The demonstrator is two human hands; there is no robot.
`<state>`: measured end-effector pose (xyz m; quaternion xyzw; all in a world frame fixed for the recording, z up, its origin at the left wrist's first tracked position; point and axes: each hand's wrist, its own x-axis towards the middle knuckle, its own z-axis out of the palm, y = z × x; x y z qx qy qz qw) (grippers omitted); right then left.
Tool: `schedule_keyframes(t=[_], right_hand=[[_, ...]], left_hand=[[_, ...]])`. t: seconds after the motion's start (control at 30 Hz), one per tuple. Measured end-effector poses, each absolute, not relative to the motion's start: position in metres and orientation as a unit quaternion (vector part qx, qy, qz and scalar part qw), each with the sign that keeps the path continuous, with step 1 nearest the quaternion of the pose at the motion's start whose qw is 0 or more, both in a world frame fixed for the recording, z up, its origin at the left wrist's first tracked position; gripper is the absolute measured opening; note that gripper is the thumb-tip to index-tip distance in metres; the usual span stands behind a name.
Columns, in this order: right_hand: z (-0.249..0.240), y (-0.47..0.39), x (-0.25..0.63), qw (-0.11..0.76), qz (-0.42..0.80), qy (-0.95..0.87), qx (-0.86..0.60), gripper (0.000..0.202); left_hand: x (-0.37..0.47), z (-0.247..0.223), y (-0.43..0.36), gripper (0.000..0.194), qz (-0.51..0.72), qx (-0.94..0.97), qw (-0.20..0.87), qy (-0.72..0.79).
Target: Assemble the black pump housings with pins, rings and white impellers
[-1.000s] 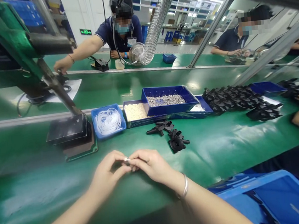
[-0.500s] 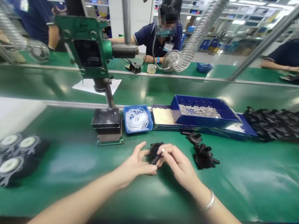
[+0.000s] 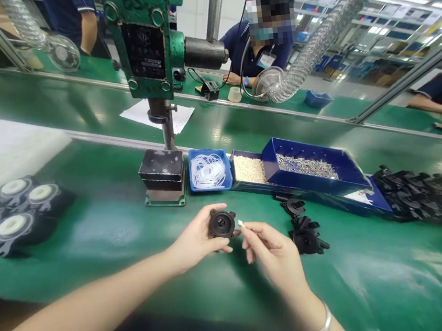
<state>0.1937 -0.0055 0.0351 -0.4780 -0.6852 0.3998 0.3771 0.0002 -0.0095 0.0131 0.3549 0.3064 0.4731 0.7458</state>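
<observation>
My left hand (image 3: 200,237) grips a round black plastic housing (image 3: 222,223) by its edge, its hollow face with a small hub turned up towards me. Just right of it, my right hand (image 3: 271,244) pinches a small white part (image 3: 241,224) between thumb and forefinger; its exact kind is too small to tell. The white part is close to the housing's rim, apart from its centre. Further right on the green bench lie two more black plastic pieces, a smaller one (image 3: 294,208) and a larger housing (image 3: 307,240).
A green press (image 3: 145,42) stands over a black block (image 3: 161,166). Behind my hands are a blue tray of white rings (image 3: 209,171), a bin of cream bits (image 3: 248,169) and a blue bin of metal pins (image 3: 308,169). Black parts (image 3: 417,192) pile up right; assemblies with white discs (image 3: 16,225) sit left.
The housing has turned so its hollow face shows. My right hand has drawn slightly off it, still pinching the white part. The camera view has shifted.
</observation>
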Motion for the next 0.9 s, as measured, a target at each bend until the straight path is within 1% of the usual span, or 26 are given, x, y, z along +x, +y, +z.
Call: schedule_keyframes(t=[0.13, 0.23, 0.43, 0.53, 0.73, 0.9], right_hand=[[0.029, -0.011, 0.185, 0.348, 0.283, -0.768, -0.457, 0.014], [0.027, -0.015, 0.183, 0.345, 0.232, -0.794, -0.444, 0.013], [0.032, -0.021, 0.182, 0.365, 0.204, -0.796, -0.438, 0.011], [0.035, -0.023, 0.182, 0.361, 0.201, -0.795, -0.443, 0.012], [0.028, -0.023, 0.183, 0.342, 0.167, -0.811, -0.443, 0.012], [0.024, -0.022, 0.182, 0.342, 0.147, -0.819, -0.437, 0.010]], left_hand=[[0.002, 0.008, -0.010, 0.067, 0.480, 0.371, 0.731, 0.312], [0.002, 0.007, -0.012, 0.067, 0.483, 0.369, 0.731, 0.310], [-0.001, 0.017, -0.013, 0.065, 0.465, 0.276, 0.789, 0.292], [-0.002, 0.020, -0.013, 0.063, 0.455, 0.259, 0.800, 0.292], [0.002, 0.012, -0.014, 0.059, 0.495, 0.352, 0.741, 0.286], [0.003, 0.009, -0.017, 0.050, 0.483, 0.442, 0.685, 0.320]])
